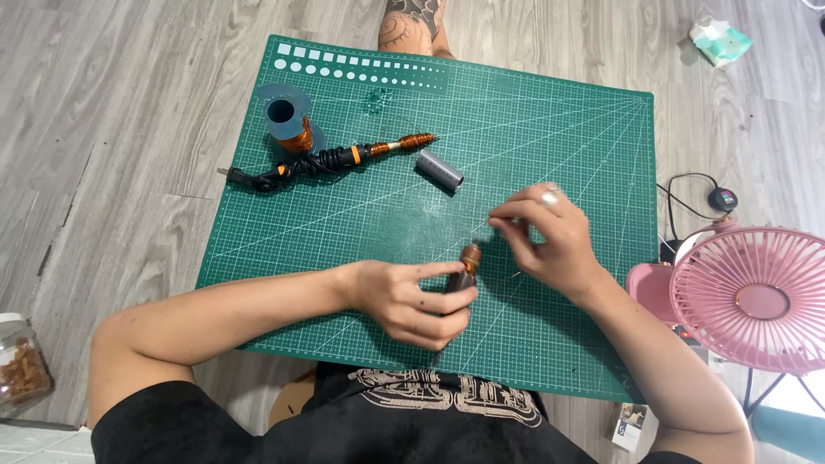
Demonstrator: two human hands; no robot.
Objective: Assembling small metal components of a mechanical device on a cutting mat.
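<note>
My left hand (415, 299) grips a dark rod-like tool with a copper wire coil (470, 257) wound at its top end, held upright over the green cutting mat (567, 146). My right hand (546, 234) hovers just right of the coil with thumb and fingertips pinched together, seemingly on a thin wire too fine to see clearly. A ring sits on one finger of that hand.
On the mat's far left lie a blue spool of copper wire (288, 120), a black-and-orange soldering iron with a copper coil on its tip (335, 159) and a grey cylinder (440, 170). A pink fan (756, 301) stands at the right, a jar (21, 361) at the left.
</note>
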